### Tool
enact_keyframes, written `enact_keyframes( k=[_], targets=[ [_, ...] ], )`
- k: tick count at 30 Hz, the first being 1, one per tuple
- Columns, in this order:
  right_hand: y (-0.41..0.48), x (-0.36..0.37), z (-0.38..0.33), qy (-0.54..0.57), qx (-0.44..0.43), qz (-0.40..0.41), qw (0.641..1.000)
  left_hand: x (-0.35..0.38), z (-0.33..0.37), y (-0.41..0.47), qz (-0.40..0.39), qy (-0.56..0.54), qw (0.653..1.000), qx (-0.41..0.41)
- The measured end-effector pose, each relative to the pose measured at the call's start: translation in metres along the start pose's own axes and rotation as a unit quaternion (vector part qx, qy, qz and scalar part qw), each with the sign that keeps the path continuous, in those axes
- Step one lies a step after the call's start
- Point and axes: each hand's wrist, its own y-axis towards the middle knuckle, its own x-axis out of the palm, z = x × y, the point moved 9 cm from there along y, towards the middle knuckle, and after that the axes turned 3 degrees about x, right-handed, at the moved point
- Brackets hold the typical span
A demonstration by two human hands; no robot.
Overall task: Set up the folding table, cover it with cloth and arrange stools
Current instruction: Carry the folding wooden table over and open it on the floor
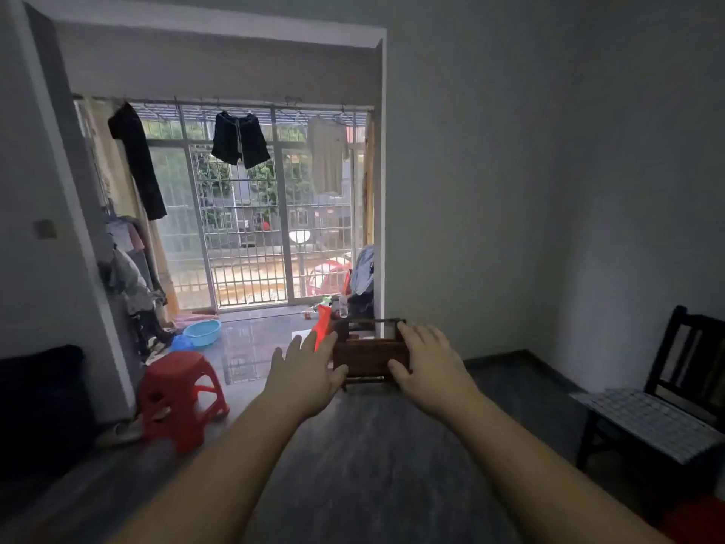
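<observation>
Both hands grip a brown wooden stool (370, 353), lifted: left hand (304, 373) & right hand (429, 365) pinching its ends. Red plastic stool (178, 394) on floor, near left.

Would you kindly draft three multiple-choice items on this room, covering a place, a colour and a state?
1. Where is the dark wooden chair?
A. by the right wall
B. by the barred window
C. beside the plastic stool

2. What colour is the plastic stool?
A. blue
B. red
C. green

3. How are the hands placed on the small wooden stool?
A. both on it
B. only the left
C. neither

Answers:
1 A, it stands against the right wall.
2 B, its seat and legs are red.
3 A, left hand and right hand flank its ends.
</observation>
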Motion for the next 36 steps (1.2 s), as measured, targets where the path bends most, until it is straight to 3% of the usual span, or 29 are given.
enact_keyframes(
  k=[13,26,36],
  targets=[
    [0.174,0.093,-0.002,0.008,0.039,-0.013,0.999,0.033,-0.104,0.173,0.007,0.013,1.0,0.024],
    [0.4,0.192,0.111,0.046,0.059,-0.032,0.997,0.123,-0.088,0.424,-0.015,0.022,0.999,0.037],
    [0.554,0.285,0.156,0.037,0.059,-0.05,0.996,0.207,-0.138,0.596,-0.024,-0.023,0.999,0.017]
  ],
)
